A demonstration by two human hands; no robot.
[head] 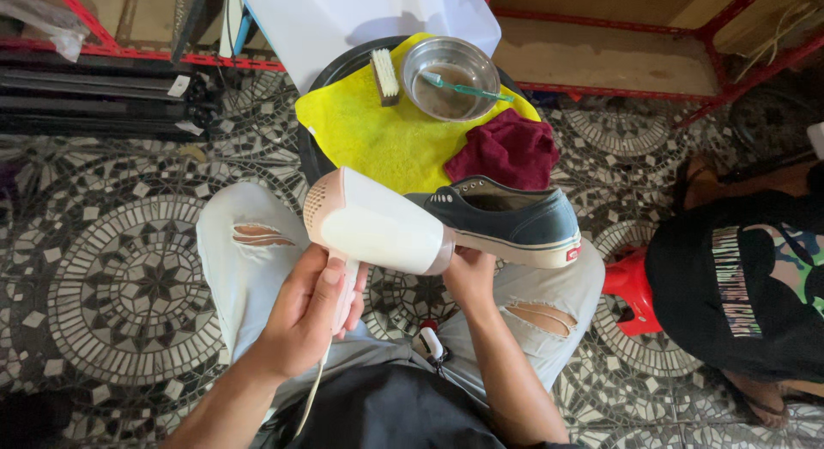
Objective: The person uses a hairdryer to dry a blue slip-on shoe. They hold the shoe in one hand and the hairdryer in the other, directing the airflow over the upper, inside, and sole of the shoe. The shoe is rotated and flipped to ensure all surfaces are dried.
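We hold the dryer (378, 226) in our left hand (305, 316), fingers wrapped around its handle, with the barrel lying roughly level and its nozzle end pointing to our right. The shoe (506, 219) sits directly off that nozzle, its toe nearest the outlet and its long axis running on to the right, heel farthest away. Our right hand (470, 277) is the nearer one to the shoe: it supports the sole from below near the toe, but we cannot tell how its fingers close because the shoe hides them. Both items hang above our knees. Beyond them a stool carries a yellow cloth (378, 131), a red rag (506, 150), a brush (385, 76) and a metal bowl (451, 78) holding a toothbrush (468, 90).
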